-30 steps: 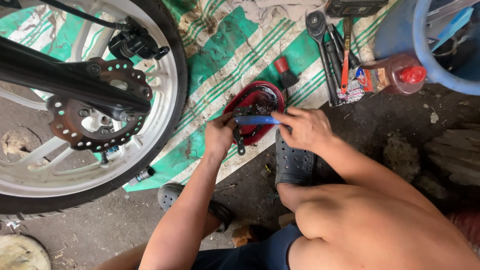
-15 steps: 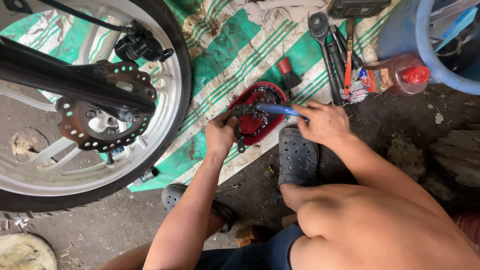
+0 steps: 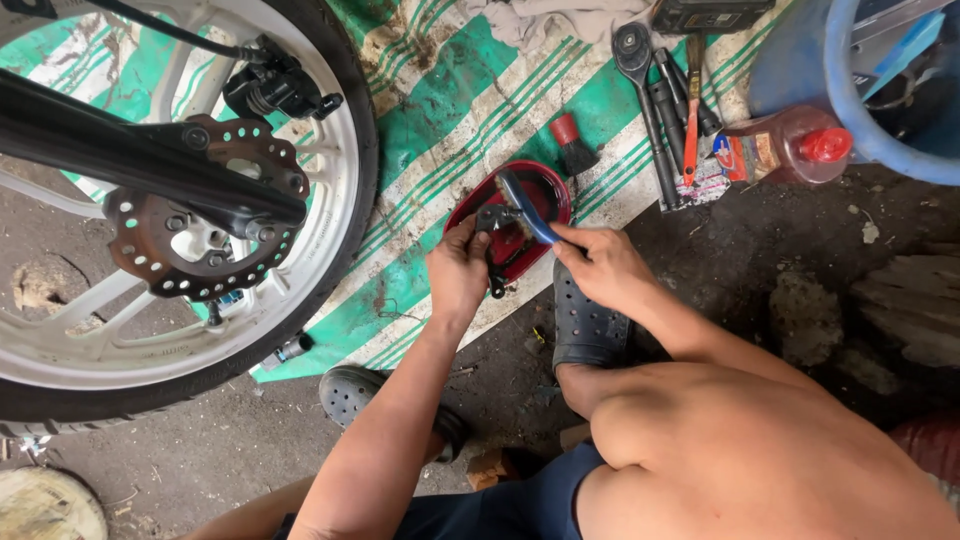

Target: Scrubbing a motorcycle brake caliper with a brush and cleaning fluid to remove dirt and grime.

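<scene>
My left hand (image 3: 458, 272) grips a small dark metal part (image 3: 493, 222) and holds it over a red oval tray (image 3: 555, 196) lying on a green and white striped mat (image 3: 440, 110). My right hand (image 3: 600, 265) holds a blue-handled brush (image 3: 527, 206) whose head rests against the part in the tray. Both hands are close together, just in front of my dark clog-clad foot (image 3: 585, 325).
A motorcycle wheel (image 3: 330, 150) with white rim, brake disc (image 3: 200, 230) and caliper fills the left. Wrenches and an orange-handled tool (image 3: 670, 110) lie on the mat at top right, beside a reddish bottle (image 3: 790, 148) and a blue bucket (image 3: 850, 120). A red-capped brush (image 3: 572, 142) lies nearby.
The blue brush has swung from lying level across the part to pointing up into the tray. My right hand has shifted right and down slightly.
</scene>
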